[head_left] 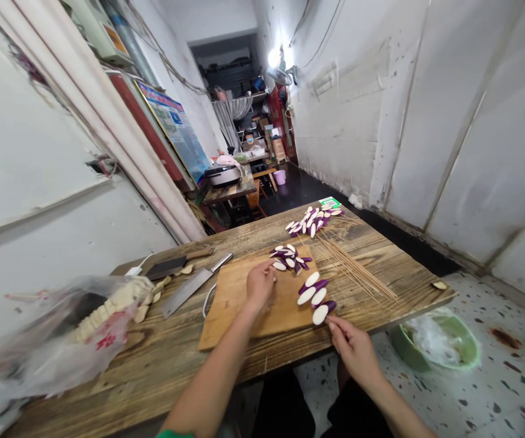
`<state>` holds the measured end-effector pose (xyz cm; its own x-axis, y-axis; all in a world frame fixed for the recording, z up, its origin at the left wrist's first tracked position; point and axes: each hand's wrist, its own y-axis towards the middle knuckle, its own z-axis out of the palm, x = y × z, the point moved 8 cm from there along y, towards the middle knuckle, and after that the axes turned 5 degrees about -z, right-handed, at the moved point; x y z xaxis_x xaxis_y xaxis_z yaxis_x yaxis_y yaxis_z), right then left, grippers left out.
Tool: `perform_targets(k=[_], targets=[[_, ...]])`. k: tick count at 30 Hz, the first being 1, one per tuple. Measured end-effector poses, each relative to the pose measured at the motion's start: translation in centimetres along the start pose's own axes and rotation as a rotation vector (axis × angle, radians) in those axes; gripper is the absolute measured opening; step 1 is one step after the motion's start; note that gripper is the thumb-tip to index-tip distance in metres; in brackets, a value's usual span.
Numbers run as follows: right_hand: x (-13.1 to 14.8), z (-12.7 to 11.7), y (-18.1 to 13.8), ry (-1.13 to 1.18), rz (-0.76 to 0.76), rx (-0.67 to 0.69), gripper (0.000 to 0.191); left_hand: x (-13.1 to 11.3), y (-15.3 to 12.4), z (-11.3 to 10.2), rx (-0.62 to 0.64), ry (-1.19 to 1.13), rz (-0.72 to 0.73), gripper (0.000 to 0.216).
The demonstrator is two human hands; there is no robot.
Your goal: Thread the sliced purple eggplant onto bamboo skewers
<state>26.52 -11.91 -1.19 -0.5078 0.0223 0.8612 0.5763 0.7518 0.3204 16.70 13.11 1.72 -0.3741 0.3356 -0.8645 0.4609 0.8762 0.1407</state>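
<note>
My right hand (351,347) pinches the near end of a skewer strung with several purple-skinned, white-fleshed eggplant slices (306,295). The strung slices hang over the right edge of the wooden cutting board (230,304). Over the board, my left hand (261,283) has its fingers curled in at the left end of a small pile of cut eggplant (291,263). Its fingertips close on one eggplant slice (279,266); the far fingers are partly hidden.
Bare skewers (358,267) lie right of the board, with finished eggplant skewers (313,220) beyond. A cleaver (193,287), a dark knife (166,267) and a plastic bag (102,328) are left. A green basin (463,347) stands on the floor. A person (250,143) sits far back.
</note>
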Motion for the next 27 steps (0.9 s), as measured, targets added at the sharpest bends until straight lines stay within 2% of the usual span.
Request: perform_targets(k=[2, 5, 8, 12, 16, 19, 22, 24, 27], targets=[[-0.2, -0.1, 0.0, 0.029, 0.013, -0.010, 0.038, -0.3, 1.6, 0.7, 0.076, 0.206, 0.099, 0.027], [-0.2, 0.0, 0.1, 0.063, 0.029, -0.012, 0.039, 0.2, 2.7, 1.9, 0.159, 0.367, 0.113, 0.026], [-0.2, 0.1, 0.1, 0.071, 0.039, -0.001, 0.038, 0.9, 3.0, 2.1, 0.132, 0.389, 0.091, 0.025], [0.4, 0.0, 0.1, 0.035, 0.011, 0.007, 0.038, 0.5, 2.9, 2.6, 0.173, 0.405, 0.198, 0.025], [2.0, -2.1, 1.8, -0.139, -0.090, 0.049, 0.038, 0.0, 2.7, 2.2, 0.179, 0.459, 0.274, 0.019], [3.0, -4.8, 5.9, -0.451, -0.177, 0.092, 0.035, -0.1, 2.2, 2.0, 0.178, 0.422, 0.287, 0.014], [2.2, -6.3, 12.4, -0.830, -0.135, 0.198, 0.033, 0.0, 1.7, 2.1, 0.181, 0.372, 0.270, 0.015], [1.6, -6.3, 17.2, -0.876, -0.128, 0.216, 0.030, 0.1, 1.5, 2.1, 0.170, 0.327, 0.267, 0.018], [0.9, -4.4, 22.9, -0.868, -0.151, 0.244, 0.026, 0.2, 1.3, 2.0, 0.168, 0.175, 0.265, 0.024]])
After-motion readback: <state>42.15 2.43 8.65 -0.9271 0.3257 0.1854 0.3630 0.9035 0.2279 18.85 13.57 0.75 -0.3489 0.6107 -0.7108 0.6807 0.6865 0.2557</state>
